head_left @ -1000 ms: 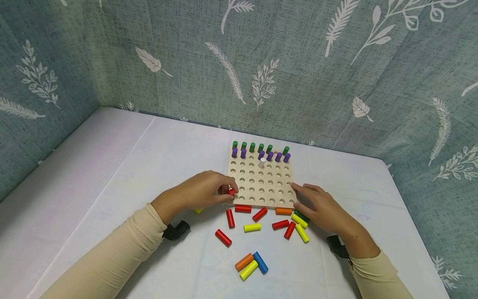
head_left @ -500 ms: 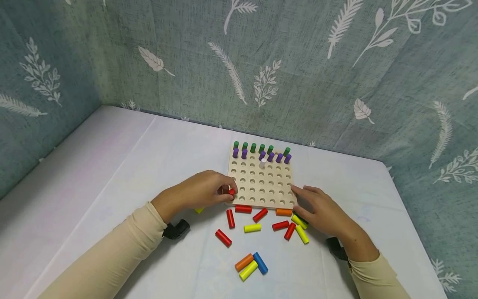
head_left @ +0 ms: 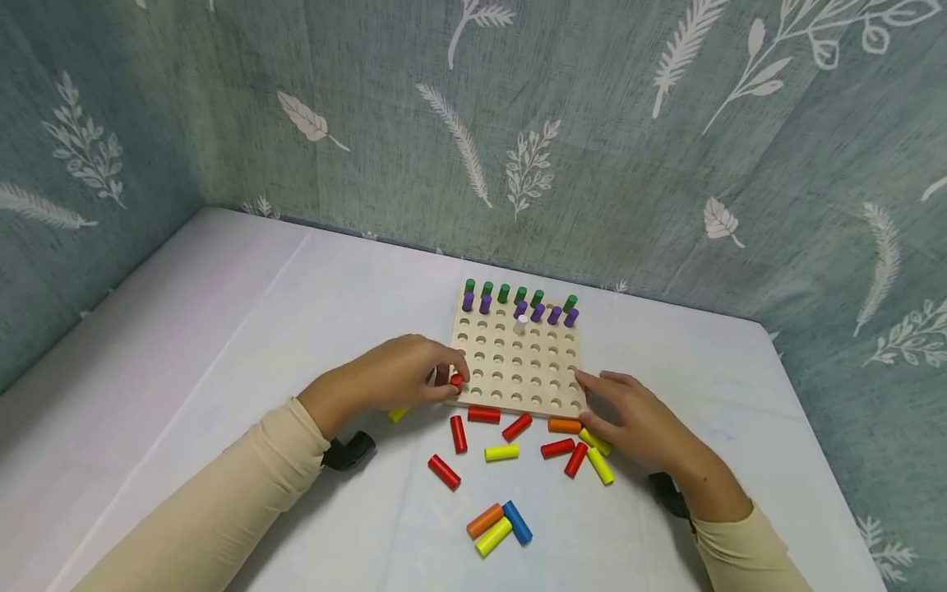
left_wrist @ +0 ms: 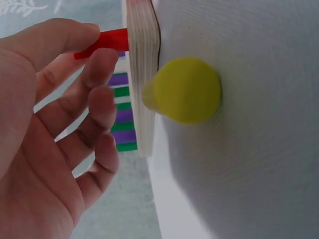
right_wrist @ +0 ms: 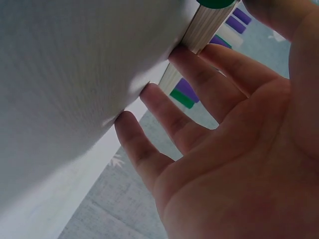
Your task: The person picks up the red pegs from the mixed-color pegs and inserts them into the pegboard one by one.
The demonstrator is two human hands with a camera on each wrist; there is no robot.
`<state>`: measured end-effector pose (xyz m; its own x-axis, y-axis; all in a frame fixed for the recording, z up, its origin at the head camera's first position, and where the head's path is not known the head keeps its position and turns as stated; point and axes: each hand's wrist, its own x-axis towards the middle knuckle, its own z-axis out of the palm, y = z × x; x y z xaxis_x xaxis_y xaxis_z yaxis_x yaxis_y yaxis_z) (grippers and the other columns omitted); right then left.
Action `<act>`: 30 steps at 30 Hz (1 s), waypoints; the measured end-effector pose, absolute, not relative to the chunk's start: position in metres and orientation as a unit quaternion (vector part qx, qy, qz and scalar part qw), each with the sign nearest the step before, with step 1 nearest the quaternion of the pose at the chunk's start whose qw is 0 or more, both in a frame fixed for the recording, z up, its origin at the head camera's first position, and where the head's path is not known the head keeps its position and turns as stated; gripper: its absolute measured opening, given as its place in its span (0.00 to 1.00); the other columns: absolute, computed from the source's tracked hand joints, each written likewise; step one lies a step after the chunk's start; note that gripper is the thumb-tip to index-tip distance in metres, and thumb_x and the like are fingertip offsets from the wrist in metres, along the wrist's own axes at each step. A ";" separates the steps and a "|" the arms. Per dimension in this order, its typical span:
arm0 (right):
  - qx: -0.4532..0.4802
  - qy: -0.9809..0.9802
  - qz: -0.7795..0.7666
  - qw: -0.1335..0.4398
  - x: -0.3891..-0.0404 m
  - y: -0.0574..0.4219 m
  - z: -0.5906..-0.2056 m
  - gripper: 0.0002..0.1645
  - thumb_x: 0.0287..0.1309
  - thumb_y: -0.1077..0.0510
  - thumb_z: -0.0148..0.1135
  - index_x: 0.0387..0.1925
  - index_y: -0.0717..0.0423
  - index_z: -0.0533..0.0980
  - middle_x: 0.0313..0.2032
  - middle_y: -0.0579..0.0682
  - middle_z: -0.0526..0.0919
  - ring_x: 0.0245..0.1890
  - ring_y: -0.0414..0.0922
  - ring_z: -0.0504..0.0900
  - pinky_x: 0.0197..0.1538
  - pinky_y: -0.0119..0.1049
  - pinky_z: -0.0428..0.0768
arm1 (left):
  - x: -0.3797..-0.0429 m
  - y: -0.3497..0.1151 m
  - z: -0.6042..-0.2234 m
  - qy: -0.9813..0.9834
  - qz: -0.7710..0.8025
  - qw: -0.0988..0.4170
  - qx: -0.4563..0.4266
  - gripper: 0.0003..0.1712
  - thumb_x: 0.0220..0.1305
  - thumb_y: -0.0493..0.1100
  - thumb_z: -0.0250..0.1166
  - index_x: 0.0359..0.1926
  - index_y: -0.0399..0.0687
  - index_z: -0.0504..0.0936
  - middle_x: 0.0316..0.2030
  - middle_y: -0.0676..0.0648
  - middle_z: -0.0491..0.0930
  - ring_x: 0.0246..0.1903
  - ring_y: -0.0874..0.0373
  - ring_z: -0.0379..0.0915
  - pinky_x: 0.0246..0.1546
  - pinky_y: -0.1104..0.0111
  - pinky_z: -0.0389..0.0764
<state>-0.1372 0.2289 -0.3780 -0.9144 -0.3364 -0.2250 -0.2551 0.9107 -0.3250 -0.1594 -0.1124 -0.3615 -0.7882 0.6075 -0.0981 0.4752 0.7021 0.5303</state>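
From the head, I see the left hand (head_left: pixel 403 374) pinching a red peg (head_left: pixel 457 380) at the left of the holed board (head_left: pixel 507 360); the right hand (head_left: pixel 639 418) touches its opposite side, presumably bracing it. Left wrist: the peg's bare end meets the board, perhaps for seating. Right wrist: fingers spread apart.

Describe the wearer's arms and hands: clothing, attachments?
Left hand and right hand are both bare: no gloves or rings visible. The left sleeve and right sleeve are long, plain beige, creased near the cuffs. A black left wrist unit and black right wrist unit jut out, probably the cameras. No cables show.
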 end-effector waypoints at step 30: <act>-0.147 0.967 -0.148 0.143 -0.138 0.229 -0.379 0.40 0.66 0.42 0.62 0.75 0.44 0.62 0.70 0.62 0.68 0.71 0.65 0.62 0.65 0.68 0.66 | -0.139 -0.097 -0.347 0.905 0.206 0.111 0.356 0.02 0.63 0.44 0.70 0.37 0.56 0.87 0.18 0.62 0.74 0.22 0.67 0.67 0.30 0.72 0.71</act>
